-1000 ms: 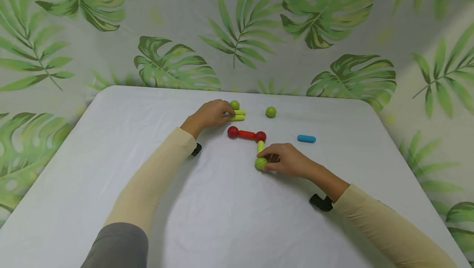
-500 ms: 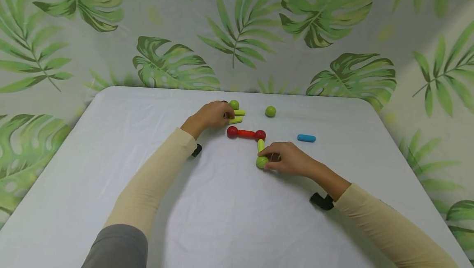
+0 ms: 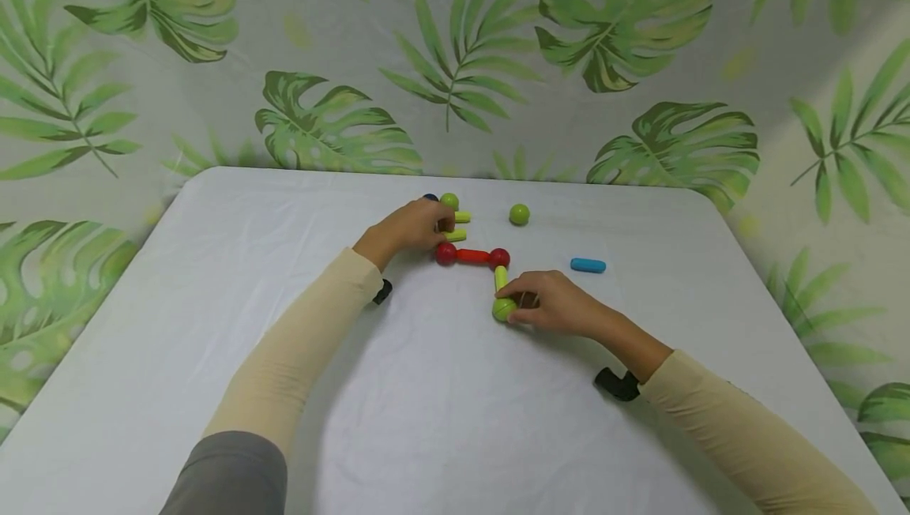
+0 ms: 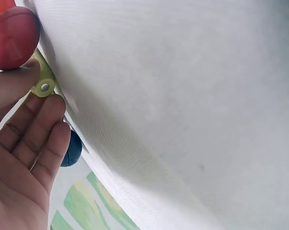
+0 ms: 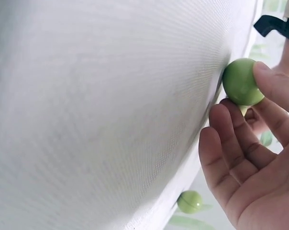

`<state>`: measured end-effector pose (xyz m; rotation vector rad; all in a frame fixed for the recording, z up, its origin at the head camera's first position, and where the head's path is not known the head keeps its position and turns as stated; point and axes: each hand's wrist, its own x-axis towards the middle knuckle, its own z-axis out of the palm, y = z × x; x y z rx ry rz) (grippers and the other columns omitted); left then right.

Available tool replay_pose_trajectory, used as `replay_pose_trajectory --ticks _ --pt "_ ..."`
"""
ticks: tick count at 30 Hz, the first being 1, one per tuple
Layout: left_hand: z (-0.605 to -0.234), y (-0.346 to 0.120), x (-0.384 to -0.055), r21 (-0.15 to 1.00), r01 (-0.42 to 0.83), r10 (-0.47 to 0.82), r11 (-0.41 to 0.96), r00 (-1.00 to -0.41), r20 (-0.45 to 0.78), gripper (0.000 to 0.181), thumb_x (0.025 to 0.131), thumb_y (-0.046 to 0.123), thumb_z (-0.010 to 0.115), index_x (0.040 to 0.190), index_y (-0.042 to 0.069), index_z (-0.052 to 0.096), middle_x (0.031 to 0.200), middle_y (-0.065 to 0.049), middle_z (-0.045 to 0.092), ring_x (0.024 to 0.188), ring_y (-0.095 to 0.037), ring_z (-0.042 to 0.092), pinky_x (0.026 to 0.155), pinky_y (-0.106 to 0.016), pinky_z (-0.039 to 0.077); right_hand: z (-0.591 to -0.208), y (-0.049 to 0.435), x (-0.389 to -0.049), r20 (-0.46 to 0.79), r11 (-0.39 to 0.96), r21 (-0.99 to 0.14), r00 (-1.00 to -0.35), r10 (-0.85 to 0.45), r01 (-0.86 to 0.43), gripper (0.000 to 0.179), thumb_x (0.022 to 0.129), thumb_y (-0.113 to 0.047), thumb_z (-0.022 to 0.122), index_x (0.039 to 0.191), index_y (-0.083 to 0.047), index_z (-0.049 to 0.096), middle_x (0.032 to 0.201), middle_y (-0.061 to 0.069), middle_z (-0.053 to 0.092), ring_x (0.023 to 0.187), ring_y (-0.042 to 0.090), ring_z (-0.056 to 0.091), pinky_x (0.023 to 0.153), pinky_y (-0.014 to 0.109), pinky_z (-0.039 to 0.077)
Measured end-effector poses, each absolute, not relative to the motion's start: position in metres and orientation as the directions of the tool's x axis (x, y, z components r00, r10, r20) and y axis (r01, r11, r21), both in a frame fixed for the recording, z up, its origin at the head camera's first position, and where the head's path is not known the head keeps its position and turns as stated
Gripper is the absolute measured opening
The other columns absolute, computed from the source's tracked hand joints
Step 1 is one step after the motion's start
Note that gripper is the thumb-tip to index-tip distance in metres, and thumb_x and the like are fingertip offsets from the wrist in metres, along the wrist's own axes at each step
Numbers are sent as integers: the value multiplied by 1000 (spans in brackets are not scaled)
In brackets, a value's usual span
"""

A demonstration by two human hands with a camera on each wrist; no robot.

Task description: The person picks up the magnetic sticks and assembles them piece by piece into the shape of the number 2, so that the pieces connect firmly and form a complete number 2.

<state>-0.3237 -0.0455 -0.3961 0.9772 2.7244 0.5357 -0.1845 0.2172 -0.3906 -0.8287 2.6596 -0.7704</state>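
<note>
My left hand [image 3: 415, 226] pinches a yellow-green magnetic rod [image 4: 45, 82] between thumb and fingers; a small metal disc shows at the rod's end. Just in front of it lies a red ball [image 3: 445, 253], joined by a red rod [image 3: 472, 256] to a second red ball [image 3: 500, 258]. From that ball a yellow-green rod [image 3: 501, 278] runs toward me to a green ball [image 3: 504, 310]. My right hand [image 3: 558, 303] holds this green ball by thumb and fingertips, as the right wrist view [image 5: 243, 81] also shows.
Behind the left hand are another yellow-green rod [image 3: 462, 216], a green ball [image 3: 449, 201] and a dark blue ball [image 4: 72, 148]. Farther right sit a green ball [image 3: 520, 214] and a blue rod [image 3: 588, 265]. The white table [image 3: 426, 420] ends before a leaf-patterned cloth.
My left hand has drawn one yellow-green rod toward me, away from the other rod and close to the left red ball. My right hand and its green ball have shifted only slightly.
</note>
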Motion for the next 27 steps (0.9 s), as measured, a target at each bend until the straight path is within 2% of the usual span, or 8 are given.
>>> replay_pose_trajectory --ticks 8,14,19,27 --pt "-400 -47 -322 437 553 637 709 -768 -62 14 92 12 67 105 9 70 108 -7 70 99 -22 63 93 -37 52 -394 219 -185 -85 705 -555 -813 -576 -441 37 87 -22 77 122 -15 70 103 -2 70 88 10 63 78 23 54" --pt "-394 -60 -319 437 573 633 694 -774 10 29 91 7 57 117 4 69 110 -12 68 99 -25 60 93 -38 51 -390 217 -186 -92 705 -556 -811 -578 -440 38 87 -21 77 123 -14 69 104 -1 71 89 11 63 79 23 54" --pt "-380 -77 -303 446 617 656 648 -750 85 31 88 4 54 114 1 71 104 -12 67 91 -24 58 85 -38 50 -389 216 -187 -93 707 -554 -812 -577 -439 38 86 -20 77 123 -14 70 103 -2 71 88 11 63 78 23 54" --pt "-380 -101 -263 463 672 698 578 -701 146 24 88 4 63 110 5 73 100 -8 68 88 -20 62 82 -35 53 -391 217 -188 -93 699 -566 -809 -581 -437 38 86 -21 78 122 -15 70 103 -2 71 88 11 63 78 23 54"
